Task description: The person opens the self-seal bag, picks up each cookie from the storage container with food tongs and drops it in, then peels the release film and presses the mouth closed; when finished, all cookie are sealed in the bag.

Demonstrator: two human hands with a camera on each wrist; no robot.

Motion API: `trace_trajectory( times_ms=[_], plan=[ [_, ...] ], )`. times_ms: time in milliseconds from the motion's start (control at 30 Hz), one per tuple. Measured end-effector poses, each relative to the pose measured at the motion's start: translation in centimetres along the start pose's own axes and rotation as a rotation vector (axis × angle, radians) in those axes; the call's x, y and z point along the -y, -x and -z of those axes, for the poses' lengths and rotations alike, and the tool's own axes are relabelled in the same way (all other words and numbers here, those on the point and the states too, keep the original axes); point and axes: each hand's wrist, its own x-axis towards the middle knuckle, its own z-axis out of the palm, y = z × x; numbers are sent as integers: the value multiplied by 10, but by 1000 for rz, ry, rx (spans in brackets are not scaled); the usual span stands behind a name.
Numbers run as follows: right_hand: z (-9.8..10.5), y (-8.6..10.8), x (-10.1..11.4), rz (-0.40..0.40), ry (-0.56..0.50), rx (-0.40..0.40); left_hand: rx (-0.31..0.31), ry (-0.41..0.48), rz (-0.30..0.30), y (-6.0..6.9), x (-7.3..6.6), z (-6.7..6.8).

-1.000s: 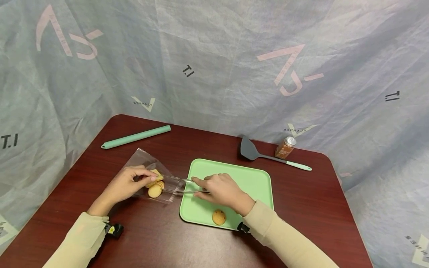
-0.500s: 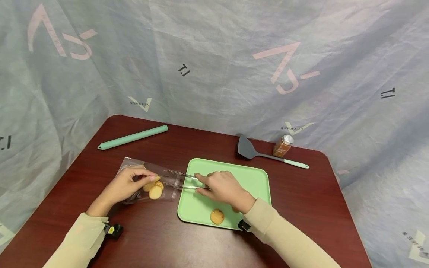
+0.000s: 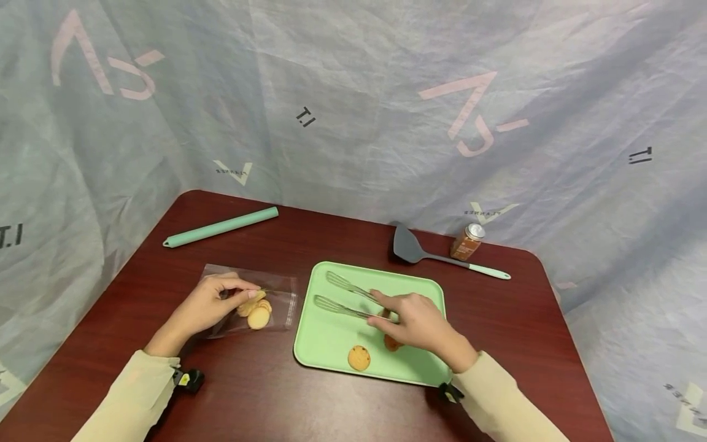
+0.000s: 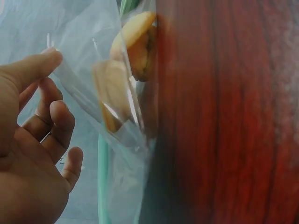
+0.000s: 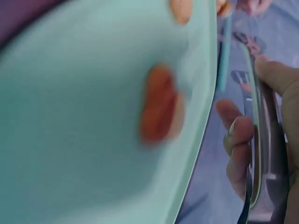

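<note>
Head view, with the pale green, round-cornered rectangular tray [image 3: 326, 341] as your clock face: your left hand [image 3: 215, 304], at 9 o'clock, pinches the clear plastic bag [image 3: 282, 304] between thumb and finger. The pale yellow biscuits [image 3: 259, 317] lie in the bag, under your fingertips. Only a narrow strip of the dark red wooden surface [image 3: 309, 402] separates the bag's sealing-strip edge from the tray's 9 o'clock rim. Your right hand [image 3: 417, 320] holds the silver metal tongs with whisk-shaped ends [image 3: 338, 305] over the tray, their two ends apart and short of that rim. Your wrist crosses the rim at 4 o'clock. The round golden speckled cookie [image 3: 359, 358] sits just inside the rim near 6 o'clock; reddish-brown cookies [image 3: 393, 343] are partly under your hand. A broad stretch of surface runs toward you from 6 o'clock. Near the far edge lie the mint-green rolling pin [image 3: 221, 228] at 10, the dark grey spatula [image 3: 410, 247] at 1, and the silver-lidded orange-brown jar [image 3: 466, 243] between 1 and 2.

Left wrist view: your hand is at 8 o'clock, fingertip at the bag's edge; surface spans 1 to 5.

Right wrist view: the reddish-brown cookies blur near centre, inside the rim; you grip the tongs at 4 o'clock, beyond it.
</note>
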Motion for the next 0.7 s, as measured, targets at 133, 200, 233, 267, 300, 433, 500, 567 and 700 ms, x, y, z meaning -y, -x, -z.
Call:
trace_trajectory(
  times_ms=[133,200,233,267,300,433,500,567,700],
  plan=[
    [12,48,-21,-81,-5,-36,11,2,-18,-2,-2,0],
    [18,70,-29,-124,-8,-42,13,5,-29,-3,-2,0],
    [20,80,-32,-142,-17,-42,13,5,-37,-4,-2,0],
    [22,90,-34,-155,-29,-37,13,5,-43,-5,-2,0],
    [24,98,-36,-164,-40,-31,14,10,-48,-6,-2,-1],
    [29,121,-40,-157,-65,0,20,36,-62,-10,-1,-4],
    [31,128,-40,-146,-53,10,23,44,-56,-12,0,-5],
    [31,131,-41,-126,-32,9,22,40,-55,-12,-1,-4],
    [32,137,-45,-92,-10,1,32,38,-49,-10,-3,-1]
  ],
)
